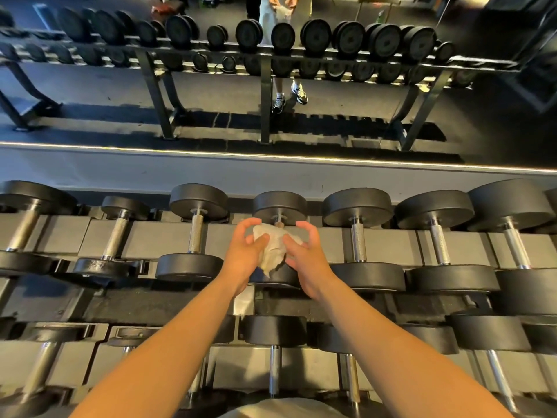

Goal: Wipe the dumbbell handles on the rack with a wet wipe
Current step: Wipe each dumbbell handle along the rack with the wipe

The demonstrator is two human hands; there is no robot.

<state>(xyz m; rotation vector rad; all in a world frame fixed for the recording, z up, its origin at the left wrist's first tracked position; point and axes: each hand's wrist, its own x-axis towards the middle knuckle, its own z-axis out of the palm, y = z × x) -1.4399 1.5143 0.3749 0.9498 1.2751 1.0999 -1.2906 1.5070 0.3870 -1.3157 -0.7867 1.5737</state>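
Here, the left hand (244,256) and right hand (309,262) hold the wet wipe (272,250).
Curled fingers (259,241) pinch it over a dumbbell handle (279,225).

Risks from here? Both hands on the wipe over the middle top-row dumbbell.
1. The wipe is bunched between the left hand and right hand, so it may clean only part of the handle.
2. Its loose lower corner hangs over the near head and might snag.
3. The fingers sit between the heads; a shifted dumbbell could pinch them.
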